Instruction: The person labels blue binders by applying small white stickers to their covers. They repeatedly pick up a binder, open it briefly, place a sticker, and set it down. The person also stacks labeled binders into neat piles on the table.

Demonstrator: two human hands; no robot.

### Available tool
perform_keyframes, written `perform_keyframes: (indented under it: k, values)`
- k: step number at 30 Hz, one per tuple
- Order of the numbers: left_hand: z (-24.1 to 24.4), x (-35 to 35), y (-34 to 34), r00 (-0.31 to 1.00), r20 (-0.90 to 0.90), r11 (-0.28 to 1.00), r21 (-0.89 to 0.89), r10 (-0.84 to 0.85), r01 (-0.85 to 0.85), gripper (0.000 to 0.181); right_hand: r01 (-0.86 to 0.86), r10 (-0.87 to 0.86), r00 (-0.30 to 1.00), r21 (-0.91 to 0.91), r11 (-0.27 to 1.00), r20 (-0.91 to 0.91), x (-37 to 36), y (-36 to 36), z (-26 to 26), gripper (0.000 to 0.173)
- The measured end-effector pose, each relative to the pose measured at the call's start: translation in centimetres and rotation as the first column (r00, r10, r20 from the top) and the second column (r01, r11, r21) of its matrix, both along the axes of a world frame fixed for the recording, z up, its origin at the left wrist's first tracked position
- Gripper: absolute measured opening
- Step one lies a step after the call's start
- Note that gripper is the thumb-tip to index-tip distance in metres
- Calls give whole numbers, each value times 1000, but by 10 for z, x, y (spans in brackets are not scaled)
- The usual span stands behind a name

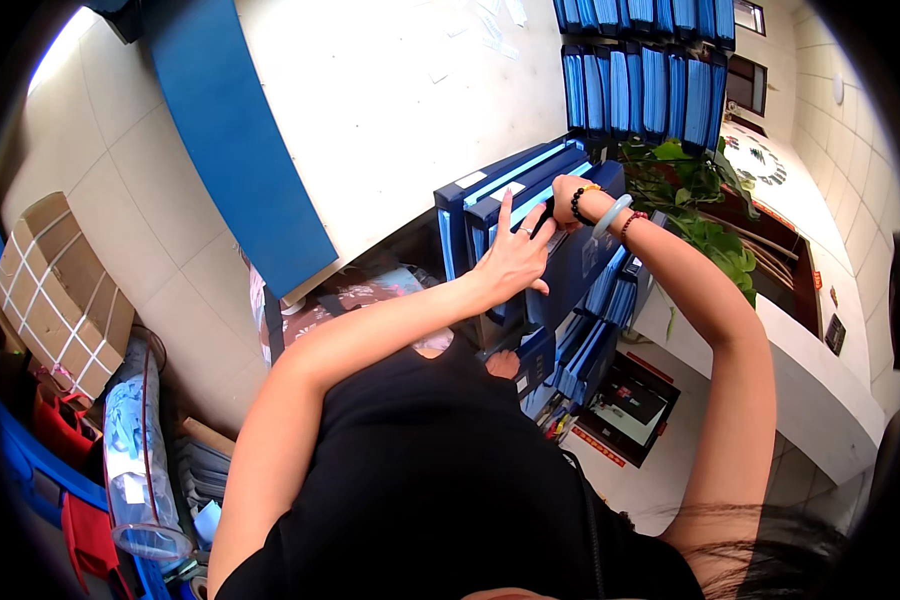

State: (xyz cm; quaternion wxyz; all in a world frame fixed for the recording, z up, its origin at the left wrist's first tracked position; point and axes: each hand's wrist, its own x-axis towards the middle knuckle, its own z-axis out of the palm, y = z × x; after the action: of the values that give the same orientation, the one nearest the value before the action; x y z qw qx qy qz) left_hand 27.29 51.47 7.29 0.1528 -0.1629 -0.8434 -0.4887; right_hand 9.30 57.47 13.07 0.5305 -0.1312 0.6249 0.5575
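Observation:
Several dark blue file binders with light blue contents stand side by side before me, some with white labels. My left hand rests on them with its fingers spread. Its index finger points up along a binder's edge, and a ring shows on one finger. My right hand, with beaded bracelets and a pale bangle at the wrist, is curled over the upper edge of the front binder. Its fingertips are partly hidden.
A white board-like surface with a blue panel rises behind. More binders fill rows at upper right. Green leaves hang near my right forearm, beside a white counter. A strapped cardboard box and clear plastic tube stand left.

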Motion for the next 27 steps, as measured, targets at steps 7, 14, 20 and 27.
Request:
perform_keyframes:
  k: [7, 14, 20, 27]
  values:
    - [-4, 0, 0, 1000, -11, 999, 33, 19, -18, 75, -70, 72, 996, 52, 996, -50, 12, -20, 3, 28]
    - [-9, -1, 3, 1000, -25, 999, 36, 16, -15, 69, 17, -28, 974, -50, 999, -223, 17, -21, 10, 28]
    - [-7, 1, -1, 1000, -2, 1000, 10, -2, 2, 71, 37, -43, 997, -84, 996, -62, 8, -3, 7, 20]
    - [-7, 0, -3, 999, -24, 997, 71, 29, -27, 69, 227, -229, 972, 44, 973, 42, -3, 5, 14, 17]
